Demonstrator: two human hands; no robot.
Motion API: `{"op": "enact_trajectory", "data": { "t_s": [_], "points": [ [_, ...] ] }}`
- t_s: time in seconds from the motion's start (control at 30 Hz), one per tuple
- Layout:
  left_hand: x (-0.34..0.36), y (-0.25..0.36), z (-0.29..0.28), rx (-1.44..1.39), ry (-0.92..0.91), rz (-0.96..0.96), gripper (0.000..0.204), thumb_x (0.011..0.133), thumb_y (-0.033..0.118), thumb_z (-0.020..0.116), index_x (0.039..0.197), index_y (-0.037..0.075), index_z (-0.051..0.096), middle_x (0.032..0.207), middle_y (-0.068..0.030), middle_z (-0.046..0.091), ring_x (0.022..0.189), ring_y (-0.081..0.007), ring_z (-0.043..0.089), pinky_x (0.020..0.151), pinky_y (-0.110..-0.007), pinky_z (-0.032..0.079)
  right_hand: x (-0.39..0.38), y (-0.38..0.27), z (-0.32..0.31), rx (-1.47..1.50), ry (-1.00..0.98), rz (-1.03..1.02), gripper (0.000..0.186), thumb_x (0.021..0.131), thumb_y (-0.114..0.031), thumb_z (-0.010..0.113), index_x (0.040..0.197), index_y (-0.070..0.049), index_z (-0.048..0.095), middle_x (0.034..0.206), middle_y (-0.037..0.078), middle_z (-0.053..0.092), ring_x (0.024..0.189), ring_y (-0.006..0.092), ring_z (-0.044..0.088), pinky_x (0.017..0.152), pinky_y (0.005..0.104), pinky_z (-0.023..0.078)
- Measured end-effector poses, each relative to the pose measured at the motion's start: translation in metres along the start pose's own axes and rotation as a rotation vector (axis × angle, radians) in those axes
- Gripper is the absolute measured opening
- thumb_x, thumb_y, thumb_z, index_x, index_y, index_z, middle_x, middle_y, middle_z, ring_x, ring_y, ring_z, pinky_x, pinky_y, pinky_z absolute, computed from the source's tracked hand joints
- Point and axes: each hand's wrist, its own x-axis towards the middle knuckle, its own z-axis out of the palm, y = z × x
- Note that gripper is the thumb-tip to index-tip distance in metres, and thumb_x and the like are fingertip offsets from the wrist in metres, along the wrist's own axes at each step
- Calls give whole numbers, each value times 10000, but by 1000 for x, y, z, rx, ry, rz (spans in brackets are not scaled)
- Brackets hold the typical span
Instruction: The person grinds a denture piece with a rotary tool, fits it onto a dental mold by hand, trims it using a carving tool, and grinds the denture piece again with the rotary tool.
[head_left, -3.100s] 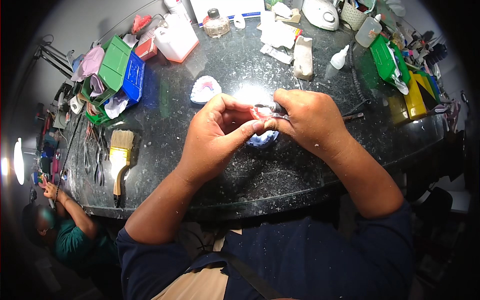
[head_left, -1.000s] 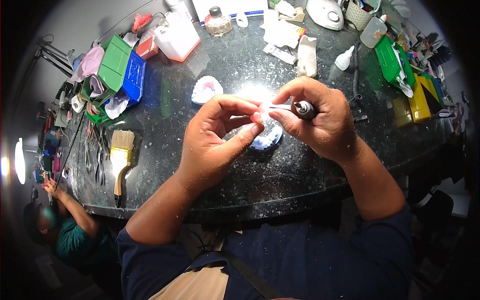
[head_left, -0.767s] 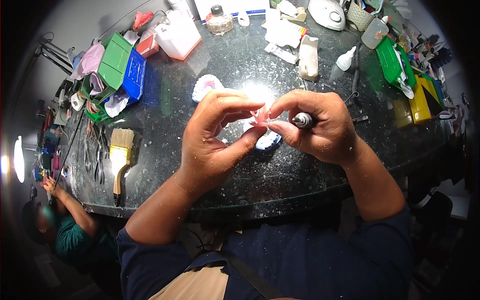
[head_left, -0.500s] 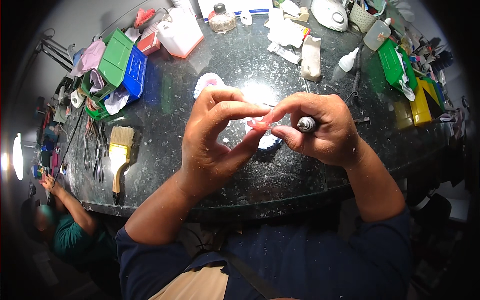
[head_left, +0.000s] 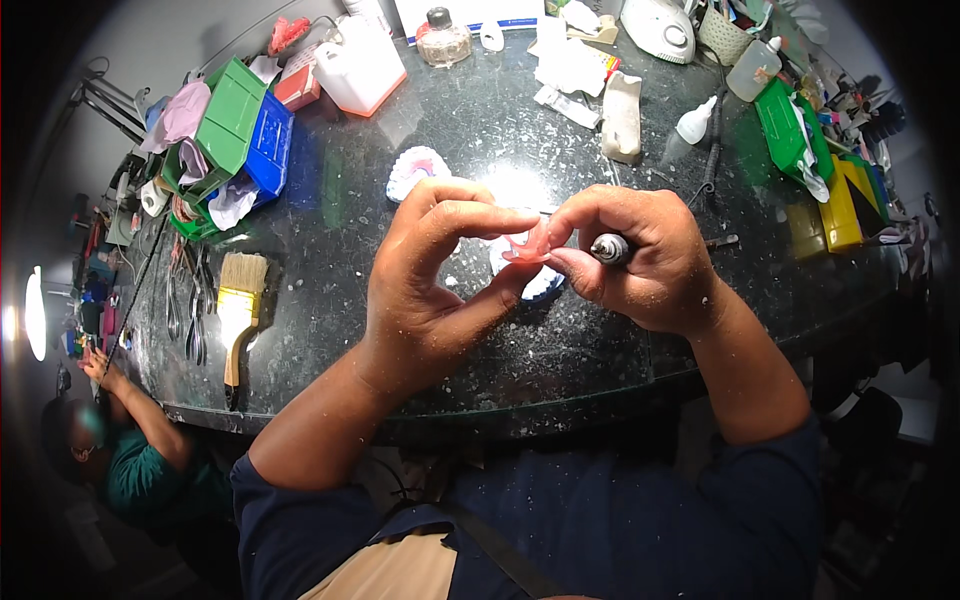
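A small pink denture base (head_left: 529,246) is pinched between the fingertips of both hands, above the bench. My left hand (head_left: 425,265) grips its left side between thumb and fingers. My right hand (head_left: 655,262) holds the other side with thumb and forefinger. Tucked in that same palm is a grey-tipped handpiece (head_left: 609,249), its end poking out between the fingers. Partly hidden below the denture base, a white dental cast (head_left: 543,287) lies on the bench. Another white cast with pink on it (head_left: 418,170) sits beyond my left hand.
Dust and chips cover the dark bench (head_left: 480,385). At left lie a paintbrush (head_left: 238,310), pliers (head_left: 197,320) and green and blue bins (head_left: 225,120). A white jug (head_left: 360,65) and glass bottle (head_left: 444,40) stand behind. A dropper bottle (head_left: 697,122) is back right. Another person (head_left: 150,465) works far left.
The denture base has been tilted between my fingers, so more of its curved pink face shows. Both hands stay almost in place.
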Motion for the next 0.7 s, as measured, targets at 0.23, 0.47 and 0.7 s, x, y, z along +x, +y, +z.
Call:
{"op": "enact_trajectory", "data": {
  "t_s": [0.23, 0.47, 0.7],
  "points": [
    [1, 0, 0, 45, -27, 55, 524, 881, -92, 903, 1352, 43, 716, 1234, -70, 586, 1157, -164, 632, 1076, -336, 516, 0, -8, -2, -33, -22, 45, 150, 945, -38, 815, 1088, -58, 772, 1023, 80, 829, 913, 133, 791, 827, 301, 622],
    [1, 1, -1, 87, -1, 78, 487, 896, -74, 899, 1329, 47, 712, 1234, -75, 582, 1147, -173, 639, 1061, -339, 531, -1, -13, -8, -132, -55, 169, 171, 937, -71, 842, 1091, -60, 769, 986, 56, 809, 873, 98, 742, 806, 275, 600],
    [4, 1, 5, 120, 80, 116, 445, 843, -1, 956, 1243, 89, 783, 1158, -95, 708, 1073, -236, 712, 939, -367, 587, 3, -13, -4, -33, -58, 65, 213, 939, -122, 898, 1096, -41, 780, 1043, 73, 813, 942, 102, 749, 847, 290, 606]
  ]
}}
